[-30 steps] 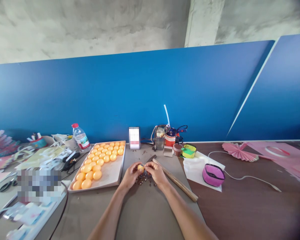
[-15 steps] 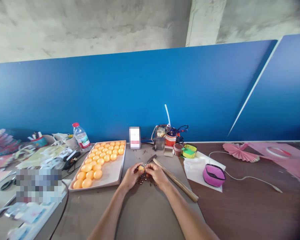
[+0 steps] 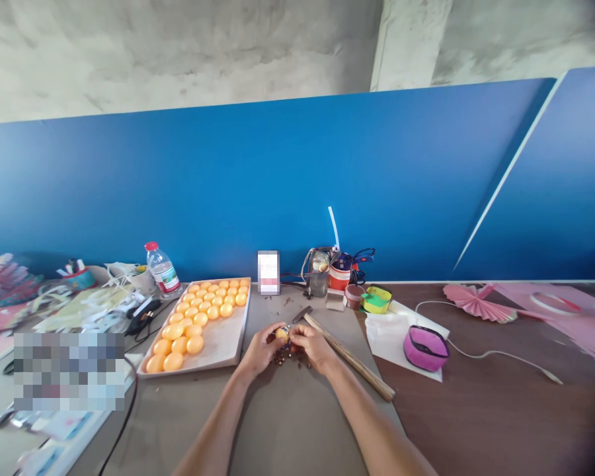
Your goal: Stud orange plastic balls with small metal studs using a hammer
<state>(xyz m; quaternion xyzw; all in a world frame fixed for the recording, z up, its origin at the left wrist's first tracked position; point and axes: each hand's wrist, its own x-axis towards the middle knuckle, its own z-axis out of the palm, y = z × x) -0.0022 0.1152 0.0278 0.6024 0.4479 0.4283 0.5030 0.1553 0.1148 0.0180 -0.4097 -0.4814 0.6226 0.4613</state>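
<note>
Between my two hands, above the desk, is an orange ball [image 3: 282,334] with dark marks on its side. My left hand [image 3: 262,348] has its fingers closed around the ball. The fingers of my right hand [image 3: 311,344] are pinched together at the ball's right side; whatever they hold is too small to make out. Small shiny brown pieces [image 3: 279,359] lie scattered on the desk beneath both hands. Just right of my right hand rests a hammer [image 3: 352,360] with a long wooden handle and a dark head.
Left of my hands, a shallow tray [image 3: 228,340] carries rows of orange balls. A water bottle [image 3: 162,271] stands behind it. At the back are a phone [image 3: 268,272], a jar [image 3: 318,277] and a yellow-green container [image 3: 377,299]. A purple container [image 3: 425,348] sits on white paper at right.
The dark marks on the ball show more plainly now, and it seems slightly turned. Both hands stay in nearly the same place.
</note>
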